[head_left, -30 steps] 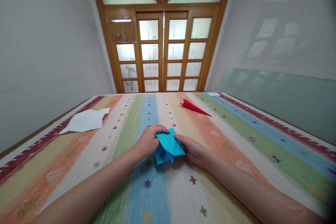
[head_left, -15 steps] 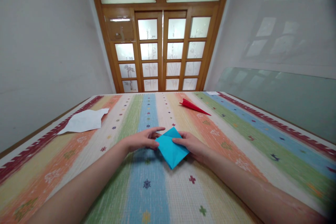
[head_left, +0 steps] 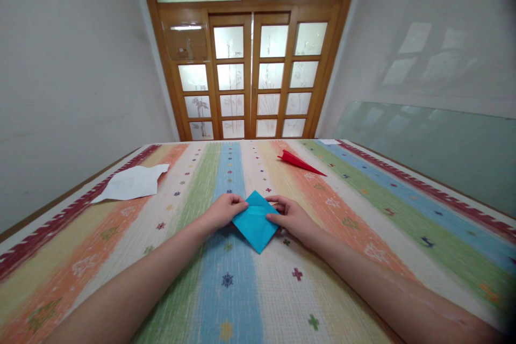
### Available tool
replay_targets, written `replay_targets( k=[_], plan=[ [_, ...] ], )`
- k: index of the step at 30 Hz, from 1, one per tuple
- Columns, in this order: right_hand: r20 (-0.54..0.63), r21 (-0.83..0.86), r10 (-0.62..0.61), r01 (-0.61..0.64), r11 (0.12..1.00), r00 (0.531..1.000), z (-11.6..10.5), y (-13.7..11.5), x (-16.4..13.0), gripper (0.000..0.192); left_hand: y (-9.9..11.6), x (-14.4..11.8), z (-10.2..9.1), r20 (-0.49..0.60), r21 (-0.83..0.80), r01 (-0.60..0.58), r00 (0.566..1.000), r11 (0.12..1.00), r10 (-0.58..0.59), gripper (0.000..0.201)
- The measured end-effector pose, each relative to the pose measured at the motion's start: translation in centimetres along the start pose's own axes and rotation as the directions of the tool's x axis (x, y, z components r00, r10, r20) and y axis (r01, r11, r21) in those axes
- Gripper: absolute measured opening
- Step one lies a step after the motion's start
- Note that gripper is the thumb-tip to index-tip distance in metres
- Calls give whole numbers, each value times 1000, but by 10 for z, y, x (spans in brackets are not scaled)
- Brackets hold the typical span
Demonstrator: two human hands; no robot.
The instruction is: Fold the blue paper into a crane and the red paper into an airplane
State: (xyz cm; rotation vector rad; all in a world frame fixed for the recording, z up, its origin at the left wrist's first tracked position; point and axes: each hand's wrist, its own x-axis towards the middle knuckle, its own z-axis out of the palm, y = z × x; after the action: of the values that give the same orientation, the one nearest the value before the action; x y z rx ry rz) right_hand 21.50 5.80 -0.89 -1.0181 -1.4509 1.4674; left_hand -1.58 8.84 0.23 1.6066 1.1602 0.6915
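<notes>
A red paper plane lies far back on the striped cloth over the tabletop; a white sheet lies near its left edge. Behind stands a wooden door.

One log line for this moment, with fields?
left hand: on blue paper | right hand: on blue paper | paper: flat on striped cloth

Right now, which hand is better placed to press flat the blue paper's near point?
Probably the right hand: it rests on the blue paper at its right corner, slightly nearer that point. The left hand pins the far-left edge.
</notes>
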Motion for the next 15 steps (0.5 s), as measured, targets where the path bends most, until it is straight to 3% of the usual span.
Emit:
replay_targets(
  k=[3, 5, 7, 10, 11, 13, 15],
  plan=[
    [-120, 23, -71, 74, 997, 990, -5, 2, 3, 48, 1, 0, -5, -46, -49, 24, 999, 999, -26, 40],
    [-182, 41, -88, 97, 994, 979, -9, 5, 6, 46, 3, -2, -9, -4, -72, 59, 998, 996, -59, 41],
    [-241, 33, -99, 111, 993, 965, -13, 8, 8, 44, 5, -5, -13, 144, -30, 112, 984, 993, -107, 40],
    [-299, 0, -131, 138, 990, 945, -17, 12, 11, 41, 8, -8, -17, 343, 74, 179, 919, 981, -194, 35],
    [-298, -11, -139, 143, 990, 944, -17, 12, 11, 40, 9, -9, -18, 341, 83, 195, 916, 977, -211, 36],
    [-263, -27, -147, 145, 989, 954, -15, 12, 11, 40, 11, -8, -20, 214, 69, 184, 957, 981, -195, 40],
    [-207, -53, -155, 147, 988, 966, -11, 9, 9, 40, 13, -7, -19, 46, 96, 50, 997, 994, -55, 43]
  ],
)
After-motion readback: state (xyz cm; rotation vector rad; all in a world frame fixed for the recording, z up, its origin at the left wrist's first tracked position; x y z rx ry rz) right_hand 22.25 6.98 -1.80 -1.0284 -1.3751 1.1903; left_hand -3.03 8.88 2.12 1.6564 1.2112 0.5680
